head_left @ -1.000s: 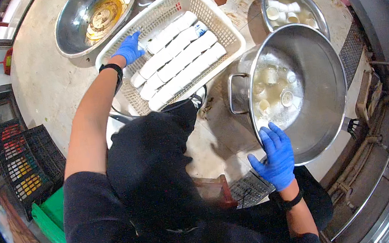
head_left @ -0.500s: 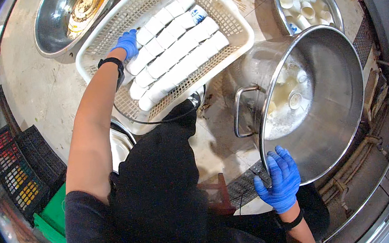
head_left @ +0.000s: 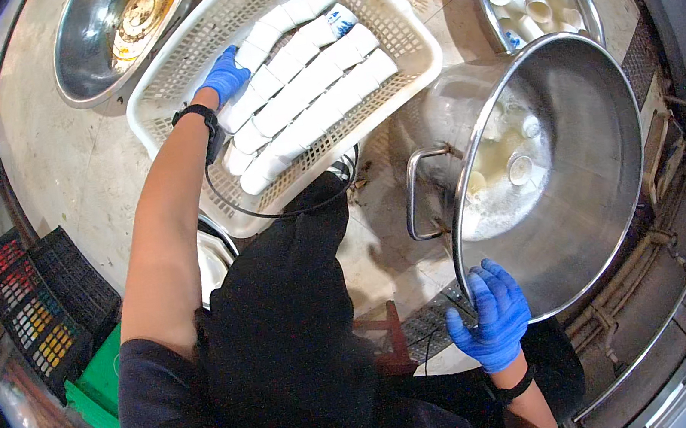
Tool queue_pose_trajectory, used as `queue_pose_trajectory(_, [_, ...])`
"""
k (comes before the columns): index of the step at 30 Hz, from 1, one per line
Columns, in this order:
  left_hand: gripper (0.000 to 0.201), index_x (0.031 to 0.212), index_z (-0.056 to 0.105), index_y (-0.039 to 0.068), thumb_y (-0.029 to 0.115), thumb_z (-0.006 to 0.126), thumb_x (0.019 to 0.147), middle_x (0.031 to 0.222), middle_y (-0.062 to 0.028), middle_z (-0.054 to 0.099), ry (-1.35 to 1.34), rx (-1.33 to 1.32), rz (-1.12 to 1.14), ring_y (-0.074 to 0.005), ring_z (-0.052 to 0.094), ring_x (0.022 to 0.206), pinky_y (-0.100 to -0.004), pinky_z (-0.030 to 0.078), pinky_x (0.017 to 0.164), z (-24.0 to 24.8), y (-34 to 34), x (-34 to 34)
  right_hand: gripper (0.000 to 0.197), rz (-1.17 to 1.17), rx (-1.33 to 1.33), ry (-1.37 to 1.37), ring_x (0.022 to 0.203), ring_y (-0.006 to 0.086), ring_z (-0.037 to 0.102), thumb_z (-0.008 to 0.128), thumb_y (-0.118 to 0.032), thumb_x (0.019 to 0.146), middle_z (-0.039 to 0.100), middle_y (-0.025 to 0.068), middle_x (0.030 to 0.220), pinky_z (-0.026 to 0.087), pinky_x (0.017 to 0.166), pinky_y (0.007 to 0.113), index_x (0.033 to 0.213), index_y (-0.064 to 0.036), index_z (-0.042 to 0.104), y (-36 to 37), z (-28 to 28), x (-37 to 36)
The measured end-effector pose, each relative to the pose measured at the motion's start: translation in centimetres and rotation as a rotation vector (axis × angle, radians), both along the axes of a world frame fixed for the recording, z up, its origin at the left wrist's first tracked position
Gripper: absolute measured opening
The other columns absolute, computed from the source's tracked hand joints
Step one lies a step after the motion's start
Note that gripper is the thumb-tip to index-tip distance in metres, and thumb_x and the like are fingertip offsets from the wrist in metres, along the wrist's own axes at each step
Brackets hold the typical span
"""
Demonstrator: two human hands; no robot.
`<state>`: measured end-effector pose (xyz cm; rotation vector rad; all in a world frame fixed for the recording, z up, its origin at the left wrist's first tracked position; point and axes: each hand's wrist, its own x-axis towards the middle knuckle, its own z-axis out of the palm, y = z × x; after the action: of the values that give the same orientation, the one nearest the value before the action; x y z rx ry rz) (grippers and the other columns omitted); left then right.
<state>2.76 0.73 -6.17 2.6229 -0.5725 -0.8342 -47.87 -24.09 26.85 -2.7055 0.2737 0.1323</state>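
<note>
Stretching around the white basket (head_left: 384, 1), the pale floor (head_left: 63, 160) looks stained.

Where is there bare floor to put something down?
The widest bare floor is left of the white basket, between the steel bowl and black crates. A narrower, shadowed strip runs between basket and pot. The basket's middle is crowded: rows of cups, with the left hand beside them.

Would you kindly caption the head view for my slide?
Blue-gloved left grip at white cups in a basket; right grip beside a steel pot.
</note>
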Motion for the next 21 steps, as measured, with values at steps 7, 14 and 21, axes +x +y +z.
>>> queue_pose_trajectory(7, [0.078,0.149,0.035,0.003,0.027,0.068,0.083,0.149,-0.0239,0.041,-0.178,0.021,0.051,-0.0343,0.039,0.14,-0.0382,0.03,0.117,5.0,-2.3,0.4,0.053,-0.063,0.028,0.019,0.107,0.0408,0.061,0.076,-0.032,0.076,0.063,0.0196,0.108,0.052,0.091,0.048,0.116,-0.0023,0.057,-0.3,0.7,0.0])
queue_pose_trajectory(14, [0.038,0.129,0.059,0.007,0.011,0.06,0.091,0.123,-0.0151,0.063,-0.43,-0.608,-0.442,-0.0284,0.061,0.113,-0.0363,0.047,0.099,26.2,-18.3,-6.9,0.049,-0.073,0.266,0.012,0.106,0.0391,0.058,0.073,-0.035,0.081,0.059,0.0206,0.109,0.048,0.093,0.046,0.114,-0.0022,0.057,-1.4,1.2,-0.3])
queue_pose_trajectory(21, [0.031,0.113,0.065,0.007,0.031,0.054,0.096,0.104,-0.0196,0.068,-0.232,-0.393,-1.174,-0.0358,0.066,0.097,-0.043,0.051,0.087,35.3,-36.8,-20.2,0.043,-0.468,0.341,-0.516,0.102,0.0397,0.059,0.071,-0.033,0.084,0.062,0.0216,0.105,0.049,0.092,0.045,0.111,-0.0009,0.061,-5.6,0.5,-2.6])
